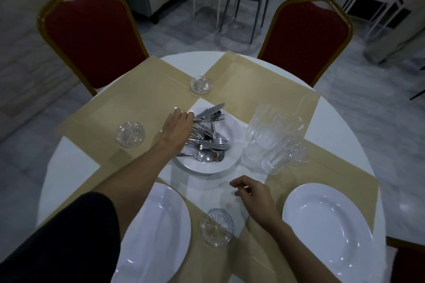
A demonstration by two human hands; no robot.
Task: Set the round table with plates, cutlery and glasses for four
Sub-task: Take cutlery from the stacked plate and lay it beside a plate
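Left hand [178, 125] grips knife [210, 110] over cutlery plate [234, 142].

Counter [340, 121]: round, white top.
Placemats: four tan placemats [110, 112] lie on it, one per seat, corners meeting near the middle.
Centre: a white plate [234, 130] heaped with cutlery [207, 142] sits where the mats meet.
Glasses: a cluster of clear tumblers [273, 137] stands just right of that plate.
Near side: an empty white plate [156, 234] on the left mat, another [326, 223] on the right mat.
Small dishes: three cut-glass coasters, far [201, 84], left [131, 133], near [217, 227].
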